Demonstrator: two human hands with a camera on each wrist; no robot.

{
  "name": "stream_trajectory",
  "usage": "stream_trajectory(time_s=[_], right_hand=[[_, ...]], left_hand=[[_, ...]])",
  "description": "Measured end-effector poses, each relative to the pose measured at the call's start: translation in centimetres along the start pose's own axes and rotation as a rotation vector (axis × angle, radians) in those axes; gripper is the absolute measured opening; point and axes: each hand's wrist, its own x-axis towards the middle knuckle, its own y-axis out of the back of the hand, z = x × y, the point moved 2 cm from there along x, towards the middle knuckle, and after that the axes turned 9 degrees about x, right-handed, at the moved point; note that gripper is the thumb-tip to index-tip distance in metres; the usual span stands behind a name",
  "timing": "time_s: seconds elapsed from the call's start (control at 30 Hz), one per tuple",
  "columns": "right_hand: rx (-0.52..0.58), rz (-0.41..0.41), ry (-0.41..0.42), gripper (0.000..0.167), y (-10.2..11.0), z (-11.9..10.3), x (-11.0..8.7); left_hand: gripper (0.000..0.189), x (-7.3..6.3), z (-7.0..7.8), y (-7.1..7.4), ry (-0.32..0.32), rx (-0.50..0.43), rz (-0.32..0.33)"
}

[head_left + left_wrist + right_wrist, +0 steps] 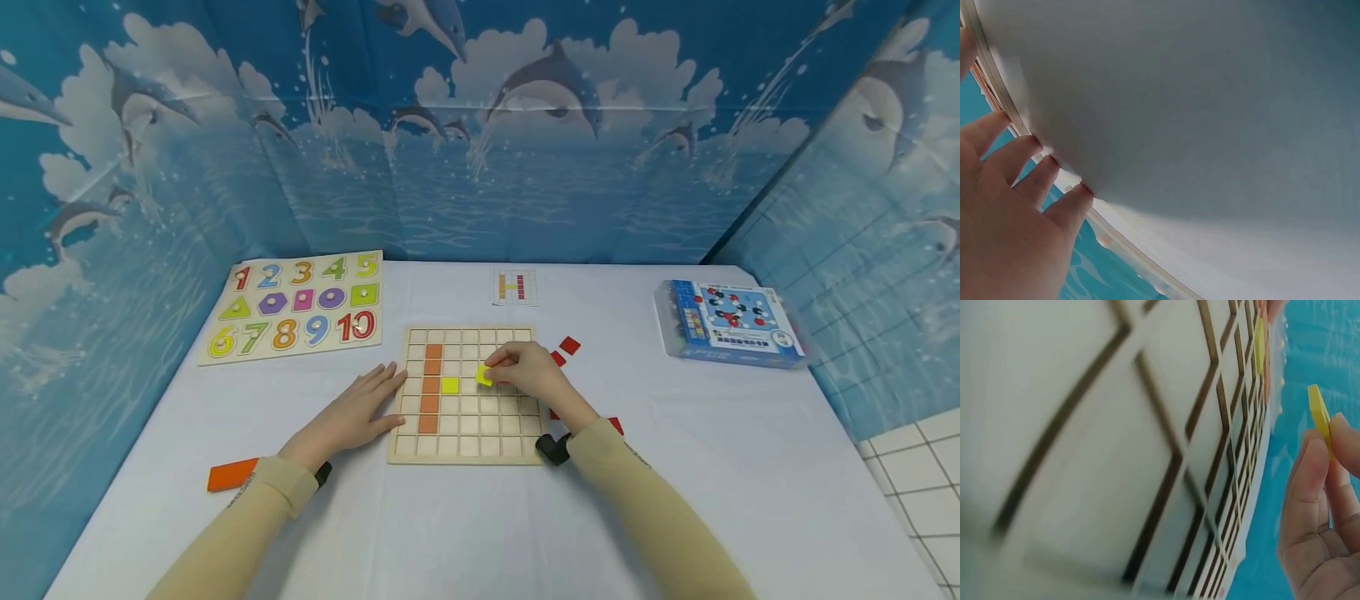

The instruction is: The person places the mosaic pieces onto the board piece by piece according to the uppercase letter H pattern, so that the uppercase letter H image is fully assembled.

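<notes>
A wooden grid board (468, 450) lies flat in the middle of the table. Orange square tiles (430, 386) fill a column near its left side, and one yellow tile (450, 385) sits beside that column. Between thumb and fingers my right hand (528, 371) pinches another yellow tile (483, 376) over the board's middle; the right wrist view shows this yellow tile (1318, 411) held on edge. My left hand (360, 410), fingers spread, rests at the board's left edge. In the left wrist view its fingertips (1079, 194) touch the board's rim.
Red tiles (570, 345) lie scattered right of the board, some partly behind my right arm. A small pattern card (515, 287) is behind the board. A number puzzle (292, 312) stands back left, a boxed set (735, 325) back right, and an orange piece (231, 475) near my left forearm.
</notes>
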Motion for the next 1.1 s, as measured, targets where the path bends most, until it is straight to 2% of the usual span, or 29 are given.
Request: stream_trajectory(time_s=[0.27,0.53,0.73,1.1], right_hand=[[-0.04,-0.026,0.009,0.008,-1.9,-0.9,1.0],[-0.149,-0.043,-0.018,0.005,-2.6,-0.9,2.0],[-0.155,-0.042,-0.045,0.006,-2.9,-1.0,2.0],[-0.287,-0.017,0.005,0.009,-3.7,-1.4,2.0]], left_hand=[[0.073,0.0,0.0,0.0,0.007,-0.003,-0.008],[0.073,0.0,0.0,0.1,0.004,0.006,-0.012],[0.074,0.2,0.1,0.1,0.01,-0.005,-0.017],[0.075,0.3,-0.1,-0.1,0.019,-0.001,-0.032]])
